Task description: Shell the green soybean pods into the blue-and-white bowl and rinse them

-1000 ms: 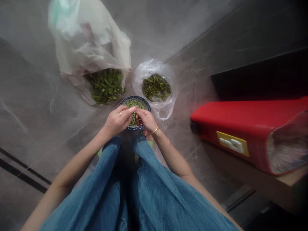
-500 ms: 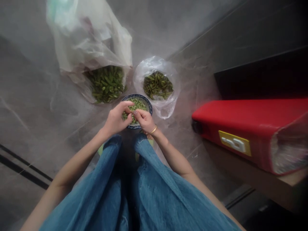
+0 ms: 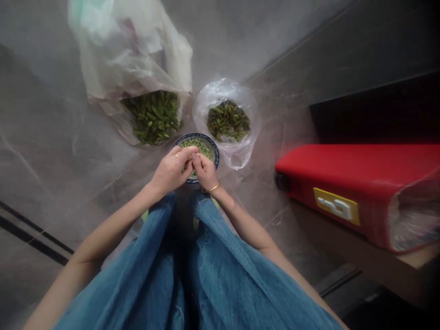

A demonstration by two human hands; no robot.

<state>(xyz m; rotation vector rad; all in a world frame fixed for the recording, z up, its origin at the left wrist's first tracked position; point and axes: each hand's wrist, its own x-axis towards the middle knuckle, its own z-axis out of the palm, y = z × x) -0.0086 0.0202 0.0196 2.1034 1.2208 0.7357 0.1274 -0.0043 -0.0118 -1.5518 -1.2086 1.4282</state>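
Over a blue-and-white patterned bowl of shelled green beans, my two hands meet at the fingertips. My left hand is closed, thumb and fingers pinched together, with a ring on one finger. Against it presses my right hand, also in a pinch, a gold bangle at its wrist. Whatever lies between the fingertips is too small and covered to make out. Beyond the bowl, a large white plastic bag lies open with green bean pods at its mouth.
A clear plastic bag holding green-brown pods sits right of the large bag. To my right, a red padded object with a yellow label rests on a wooden ledge. Grey tiled floor lies around.
My left hand's fingers, spread half a second ago, have closed in against my right fingertips. The view has shifted slightly; bowl and bags stay in place.
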